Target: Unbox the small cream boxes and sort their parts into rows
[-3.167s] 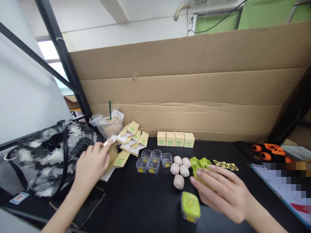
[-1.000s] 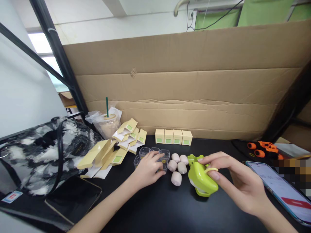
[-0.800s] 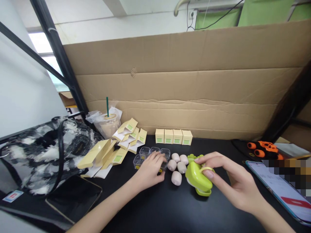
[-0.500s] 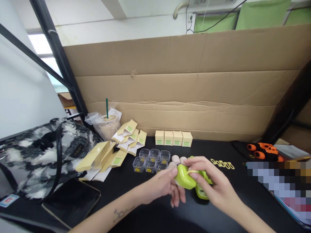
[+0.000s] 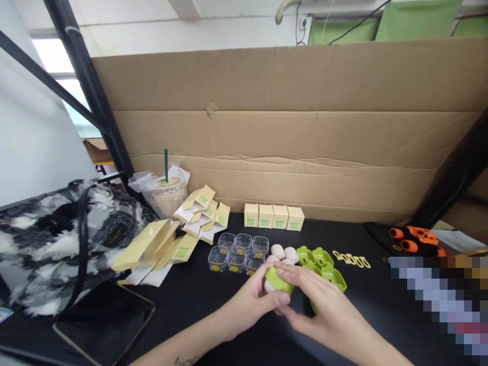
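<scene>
Between my two hands is a small rounded case with a lime-green shell and a white part (image 5: 278, 282). My left hand (image 5: 247, 304) wraps its left side, thumb in front. My right hand (image 5: 319, 299) closes over the top and right side of it, so much of the case is hidden. Just behind my fingers lie several pale pink-white rounded pieces (image 5: 291, 255). Green open shells (image 5: 322, 257) sit beyond my right hand, which partly covers them. Further right, several pale yellow loops (image 5: 351, 259) lie in a row.
Several clear square cups (image 5: 236, 259) stand left of the pale pieces. Small cream boxes (image 5: 273, 217) line the back. Opened cream cartons (image 5: 183, 249), a drink cup (image 5: 170, 198), a fluffy bag (image 5: 57, 244) and a black tray-like item (image 5: 104, 320) occupy the left. An orange toy (image 5: 417, 236) lies right.
The green shell has turned and come slightly left and closer in, with white now showing. My right hand has moved from a yellow loop at the shell to gripping around it.
</scene>
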A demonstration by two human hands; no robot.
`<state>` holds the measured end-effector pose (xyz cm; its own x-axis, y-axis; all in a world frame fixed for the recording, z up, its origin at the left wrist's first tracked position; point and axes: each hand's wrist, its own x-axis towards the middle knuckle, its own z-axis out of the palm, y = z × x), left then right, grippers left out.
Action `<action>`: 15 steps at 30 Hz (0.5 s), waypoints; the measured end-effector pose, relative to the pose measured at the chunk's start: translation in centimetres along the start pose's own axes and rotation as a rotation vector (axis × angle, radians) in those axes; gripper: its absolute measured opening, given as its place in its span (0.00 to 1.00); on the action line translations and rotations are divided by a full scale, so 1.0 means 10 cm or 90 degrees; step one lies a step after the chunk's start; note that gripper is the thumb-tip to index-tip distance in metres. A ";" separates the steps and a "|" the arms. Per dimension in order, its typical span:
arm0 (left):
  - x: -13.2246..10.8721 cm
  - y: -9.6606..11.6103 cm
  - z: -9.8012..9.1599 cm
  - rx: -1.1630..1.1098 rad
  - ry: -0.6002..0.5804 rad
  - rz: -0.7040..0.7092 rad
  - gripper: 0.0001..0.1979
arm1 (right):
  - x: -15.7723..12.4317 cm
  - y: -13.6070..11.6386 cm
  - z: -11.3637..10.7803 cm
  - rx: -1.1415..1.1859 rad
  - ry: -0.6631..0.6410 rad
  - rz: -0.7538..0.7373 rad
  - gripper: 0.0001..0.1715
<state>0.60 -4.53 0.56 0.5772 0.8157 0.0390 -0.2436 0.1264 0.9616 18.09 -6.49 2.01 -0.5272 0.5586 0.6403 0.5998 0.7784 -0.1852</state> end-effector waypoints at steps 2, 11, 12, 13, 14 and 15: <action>0.01 0.01 0.00 0.013 0.005 0.012 0.30 | -0.02 0.01 0.03 0.003 0.023 0.003 0.24; 0.02 -0.08 0.01 -0.004 -0.046 0.017 0.31 | -0.03 0.00 -0.05 0.032 -0.040 0.038 0.23; 0.01 -0.07 0.01 -0.001 -0.065 0.012 0.31 | -0.03 0.00 -0.09 0.035 -0.058 0.037 0.22; 0.00 -0.05 0.01 0.002 -0.086 0.007 0.31 | -0.02 0.01 -0.13 0.034 -0.073 0.034 0.20; -0.01 -0.03 0.01 0.006 -0.108 0.001 0.32 | -0.02 0.01 -0.16 0.033 -0.087 0.031 0.20; -0.02 -0.01 0.00 0.011 -0.128 -0.007 0.33 | -0.01 0.02 -0.20 0.038 -0.105 0.028 0.19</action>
<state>0.51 -4.75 0.42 0.7242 0.6850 0.0796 -0.2241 0.1245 0.9666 19.48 -6.93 3.34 -0.5958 0.6281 0.5005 0.5902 0.7650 -0.2576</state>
